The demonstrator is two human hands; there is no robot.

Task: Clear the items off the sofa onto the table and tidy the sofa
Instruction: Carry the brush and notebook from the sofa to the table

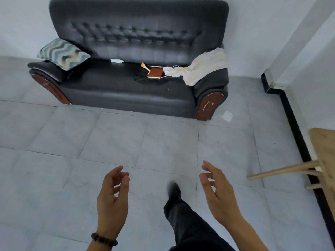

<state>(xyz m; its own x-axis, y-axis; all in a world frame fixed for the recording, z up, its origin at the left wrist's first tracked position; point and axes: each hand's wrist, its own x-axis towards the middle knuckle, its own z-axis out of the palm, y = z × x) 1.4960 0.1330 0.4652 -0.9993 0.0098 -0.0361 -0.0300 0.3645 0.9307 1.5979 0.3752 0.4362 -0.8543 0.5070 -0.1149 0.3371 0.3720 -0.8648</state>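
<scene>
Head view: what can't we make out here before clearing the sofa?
- Table: cut off by the right edge of the head view; only a corner and some legs show, so its top is unknown.
- Black item under the brown book: dark on the dark sofa, outline unclear.
- Small white object at the seat back: too small to identify.
- White cloth on the armrest: may hide things beneath.
</scene>
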